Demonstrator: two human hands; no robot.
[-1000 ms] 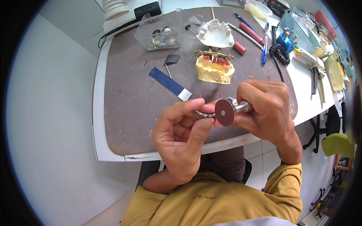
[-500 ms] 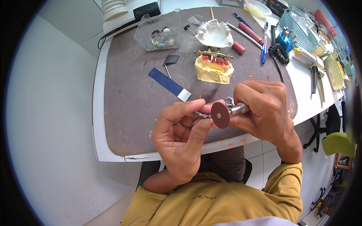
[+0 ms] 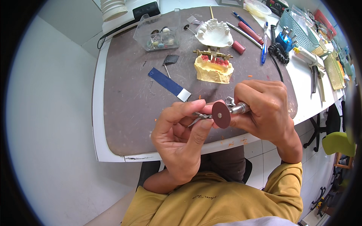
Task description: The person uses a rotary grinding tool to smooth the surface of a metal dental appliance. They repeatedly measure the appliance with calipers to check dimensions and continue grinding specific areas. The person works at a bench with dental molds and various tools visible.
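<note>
Between the thumb and fingers of my left hand (image 3: pixel 177 137) is a small silvery metal piece with curved arms, like a cast dental framework (image 3: pixel 204 115). My right hand (image 3: pixel 264 107) is closed around a rotary handpiece (image 3: pixel 240 109). On the handpiece's tip sits a flat reddish-brown disc (image 3: pixel 223 122), face toward me. Its edge is right by the left fingertips and the metal piece; whether they touch is hard to tell. A shiny metal loop (image 3: pixel 229 101) shows beside the handpiece. Part of the framework is hidden by the fingers and disc.
Beyond my hands stand a yellow dental cast (image 3: pixel 214 73) with red parts and a white cast (image 3: pixel 215 34), joined by a brass articulator (image 3: pixel 213 53). A blue strip (image 3: pixel 166 81) lies left, near a clear box (image 3: pixel 171 41) of small tools. Pens and a toothbrush (image 3: pixel 264 47) lie right.
The metal piece has tilted slightly in my left fingers, so more of its lower arm shows. The disc and handpiece have shifted a touch to the right.
</note>
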